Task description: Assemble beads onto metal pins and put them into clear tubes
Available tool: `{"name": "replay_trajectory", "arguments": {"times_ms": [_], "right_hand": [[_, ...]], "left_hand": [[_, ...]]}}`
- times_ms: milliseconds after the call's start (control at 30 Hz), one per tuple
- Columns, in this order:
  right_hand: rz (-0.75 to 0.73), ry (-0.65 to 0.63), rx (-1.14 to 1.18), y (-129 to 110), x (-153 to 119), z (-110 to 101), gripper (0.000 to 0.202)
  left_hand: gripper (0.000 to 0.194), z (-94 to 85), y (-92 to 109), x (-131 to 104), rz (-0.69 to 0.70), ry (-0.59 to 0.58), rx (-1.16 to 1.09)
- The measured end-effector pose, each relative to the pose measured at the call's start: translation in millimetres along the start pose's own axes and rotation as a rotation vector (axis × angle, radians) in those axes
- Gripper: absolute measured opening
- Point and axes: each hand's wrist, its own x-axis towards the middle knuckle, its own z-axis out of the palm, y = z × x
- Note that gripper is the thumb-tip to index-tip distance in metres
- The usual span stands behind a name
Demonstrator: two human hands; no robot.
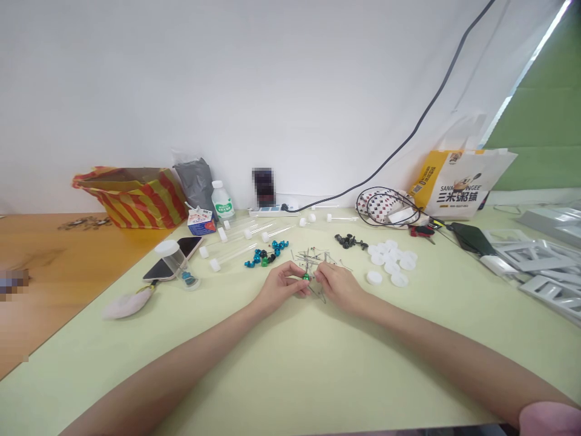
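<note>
My left hand (pixel 285 284) pinches a small shiny green piece (pixel 306 277) with a thin dark stem pointing up from it. Close beside it on the right, my right hand (pixel 338 286) has its fingertips pressed together near thin metal pins; what they hold is too small to make out. Loose metal pins (pixel 313 257) lie scattered just beyond both hands. To the left of the pins is a group of blue, black and green pieces (pixel 264 257). Small black pieces (pixel 350 241) and round white caps (pixel 391 261) lie to the right.
Clear tubes (pixel 236 252) with white caps lie behind the blue pieces. A capped clear jar (pixel 178 264) leans near a phone (pixel 172 259) at left. A white bottle (pixel 222 200) and striped bag (pixel 136 197) stand behind. Grey-white frames (pixel 544 260) occupy the right; a cable (pixel 413 130) hangs down the wall.
</note>
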Motion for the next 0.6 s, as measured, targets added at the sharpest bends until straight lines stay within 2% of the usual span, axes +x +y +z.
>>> {"name": "replay_trajectory", "arguments": {"times_ms": [367,600], "right_hand": [[0.052,-0.005,0.012,3.5,1.5,2.2,0.022],[0.04,0.039,0.119,8.5,3.3,1.8,0.017]], "left_hand": [[0.03,-2.4,-1.1,1.7,-0.029,0.015,0.022],[0.034,-3.3,-0.9,3.5,-0.056,0.044,0.019]]}}
